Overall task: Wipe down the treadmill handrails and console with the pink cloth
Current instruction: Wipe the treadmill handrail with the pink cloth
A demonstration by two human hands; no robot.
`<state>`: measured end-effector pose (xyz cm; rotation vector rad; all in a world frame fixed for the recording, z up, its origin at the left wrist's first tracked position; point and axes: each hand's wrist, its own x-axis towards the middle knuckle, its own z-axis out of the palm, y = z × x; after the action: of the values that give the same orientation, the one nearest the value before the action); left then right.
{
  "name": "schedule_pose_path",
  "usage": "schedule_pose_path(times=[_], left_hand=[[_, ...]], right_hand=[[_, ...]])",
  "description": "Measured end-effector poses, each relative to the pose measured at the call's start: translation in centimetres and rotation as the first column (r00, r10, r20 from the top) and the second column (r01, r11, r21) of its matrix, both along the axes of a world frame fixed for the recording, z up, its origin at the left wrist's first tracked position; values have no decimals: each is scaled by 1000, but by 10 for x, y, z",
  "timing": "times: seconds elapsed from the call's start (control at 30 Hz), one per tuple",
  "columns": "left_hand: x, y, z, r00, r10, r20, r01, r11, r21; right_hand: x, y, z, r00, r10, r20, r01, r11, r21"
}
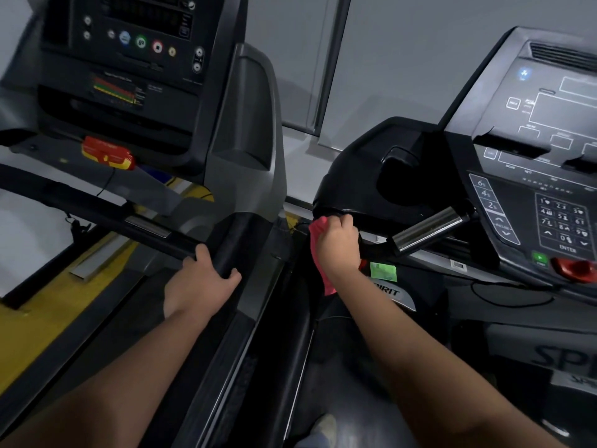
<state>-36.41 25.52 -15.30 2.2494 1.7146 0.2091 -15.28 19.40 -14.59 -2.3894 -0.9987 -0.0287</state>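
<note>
Handrail step underway, I'd say: the right hand [337, 245] is closed around the pink cloth [318, 253], pressing it vs. the black handrail [336, 208] at the left front corner of the right treadmill. Left hand [202, 279] grips the neighbouring treadmill's rail [226, 247], no cloth there. Next probably needs a sweep along toward the console [549, 215], w/ steady pressure.

I stand between two treadmills: my left hand [202, 282] rests on the left machine's handrail [232, 244], my right hand [337, 244] on the right machine's console [549, 202] edge.
</note>
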Motion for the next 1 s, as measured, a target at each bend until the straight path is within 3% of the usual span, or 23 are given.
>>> schedule_pose_path(times=[0.17, 0.3, 0.43, 0.57, 0.7, 0.87, 1.0], left_hand=[[0, 1, -2, 1000, -2, -12, 2, 1000, 6], [0, 2, -3, 1000, -3, -8, 3, 1000, 8], [0, 2, -3, 1000, 0, -7, 0, 1000, -1], [0, 1, -3, 1000, 1, -8, -1, 1000, -3], [0, 0, -2, 1000, -7, -3, 7, 1000, -1], [-1, 0, -2, 1000, -4, -13, 4, 1000, -8], [-1, 0, -3, 1000, -1, -17, 1, 1000, -6]], right_hand=[[-27, -20, -24, 971, 111, 213, -89, 990, -114], [-40, -38, -16, 971, 201, 129, -197, 979, -43], [-21, -26, 2, 964, 250, 90, -245, 967, -69], [-11, -1, 12, 971, 191, 143, -149, 954, -262], [-24, -5, 14, 935, 255, 248, -133, 898, -420], [-59, -41, 7, 883, 415, 218, -306, 863, -402], [-43, -37, 8, 919, 380, 102, -345, 903, -255]])
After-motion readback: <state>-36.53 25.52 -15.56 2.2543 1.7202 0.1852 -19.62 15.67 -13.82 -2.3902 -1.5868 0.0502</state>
